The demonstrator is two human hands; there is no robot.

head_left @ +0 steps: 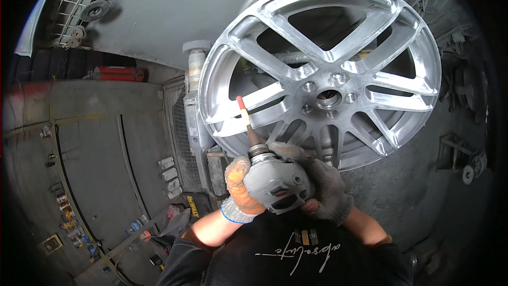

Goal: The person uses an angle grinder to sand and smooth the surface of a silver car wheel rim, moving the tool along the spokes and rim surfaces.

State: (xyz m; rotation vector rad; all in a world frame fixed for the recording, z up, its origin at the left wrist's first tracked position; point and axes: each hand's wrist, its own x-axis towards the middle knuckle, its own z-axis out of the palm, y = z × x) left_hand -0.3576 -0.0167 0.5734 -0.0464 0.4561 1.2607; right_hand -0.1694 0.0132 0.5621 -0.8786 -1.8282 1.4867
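A bare silver alloy wheel rim (330, 63) with paired spokes stands tilted in front of me. Both of my hands wear work gloves and grip a grey die grinder (276, 182) from its two sides. My left hand (241, 188), in a glove with an orange palm, wraps the tool's left side near the collar. My right hand (328, 188), in a dirty grey glove, closes round its right side and covers part of the body. A tapered bit (244, 111) with a red tip points away from me over a lower left spoke; whether it touches the metal I cannot tell.
A metal machine post (196, 111) stands directly left of the wheel. Farther left lie a red cylinder (119, 73) and several small white containers (168, 175). A wire rack (79, 0) holds discs at the upper left. Dark equipment (460, 153) lines the right side.
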